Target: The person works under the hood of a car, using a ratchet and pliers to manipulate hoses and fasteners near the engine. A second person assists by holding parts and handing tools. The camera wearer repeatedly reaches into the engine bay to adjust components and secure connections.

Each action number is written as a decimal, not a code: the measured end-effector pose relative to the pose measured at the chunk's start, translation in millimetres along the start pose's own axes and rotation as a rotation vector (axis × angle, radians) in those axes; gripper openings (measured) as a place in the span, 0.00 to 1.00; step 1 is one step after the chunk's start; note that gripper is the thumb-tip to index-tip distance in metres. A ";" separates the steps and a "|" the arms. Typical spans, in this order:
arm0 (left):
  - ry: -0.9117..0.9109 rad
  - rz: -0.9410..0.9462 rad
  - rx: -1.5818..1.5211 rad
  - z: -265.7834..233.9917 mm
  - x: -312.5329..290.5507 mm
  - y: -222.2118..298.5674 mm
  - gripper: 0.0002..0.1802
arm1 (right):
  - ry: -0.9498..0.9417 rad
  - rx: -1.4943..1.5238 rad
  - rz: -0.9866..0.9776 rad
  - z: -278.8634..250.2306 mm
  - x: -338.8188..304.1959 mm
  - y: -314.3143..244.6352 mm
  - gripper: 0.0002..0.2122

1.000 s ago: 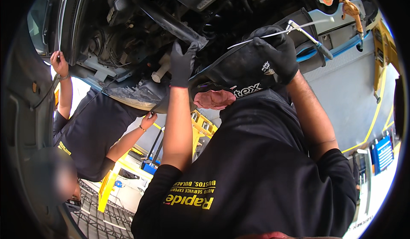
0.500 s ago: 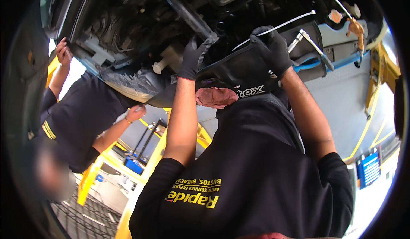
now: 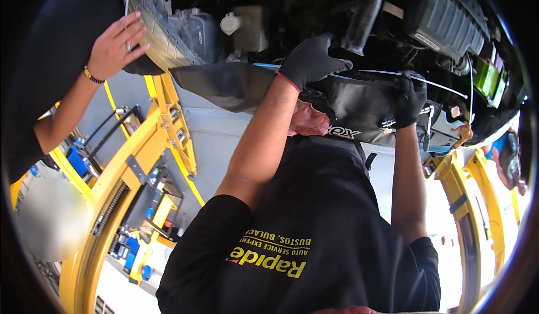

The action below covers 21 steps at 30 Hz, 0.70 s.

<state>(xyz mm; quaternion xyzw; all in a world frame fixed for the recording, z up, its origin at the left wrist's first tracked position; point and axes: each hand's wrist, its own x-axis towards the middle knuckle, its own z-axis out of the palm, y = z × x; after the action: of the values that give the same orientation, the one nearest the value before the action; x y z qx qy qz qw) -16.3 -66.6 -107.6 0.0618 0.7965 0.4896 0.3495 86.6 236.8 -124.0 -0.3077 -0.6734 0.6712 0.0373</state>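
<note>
While matte-gloved hands [image 3: 312, 61] sit apart, the right [image 3: 410, 99] holds a slender strip [image 3: 443, 86].

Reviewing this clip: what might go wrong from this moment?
Two risks stand out:
1. The white strip in the right hand is thin and its end sticks out free, so it might catch or drop among the engine parts.
2. The metal tool sits close beside that hand near the car's front edge; a bump could knock it off.

Car repair workshop, exposed engine bay [image 3: 292, 19], yellow steel frames [image 3: 76, 274]
</note>
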 end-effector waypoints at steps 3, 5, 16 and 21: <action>0.249 0.150 0.337 -1.8 0.8 -15.9 0.32 | 0.028 -0.077 -0.013 7.0 0.8 -3.1 0.07; 0.026 -0.116 -0.212 -11.5 11.2 -4.6 0.38 | 0.010 -0.146 -0.044 1.1 1.2 0.2 0.06; 0.116 -0.108 -0.061 -3.2 31.0 6.7 0.35 | 0.159 -0.113 -0.161 35.2 -1.9 -37.9 0.07; 0.077 -0.092 -0.243 6.3 36.0 7.0 0.33 | 0.109 0.025 -0.403 77.7 12.9 -58.4 0.07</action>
<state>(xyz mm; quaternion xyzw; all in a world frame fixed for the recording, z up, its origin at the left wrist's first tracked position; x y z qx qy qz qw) -41.1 -42.5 -121.5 -0.0364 0.7461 0.5679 0.3457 19.0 179.6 -81.9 -0.2021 -0.7099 0.6408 0.2113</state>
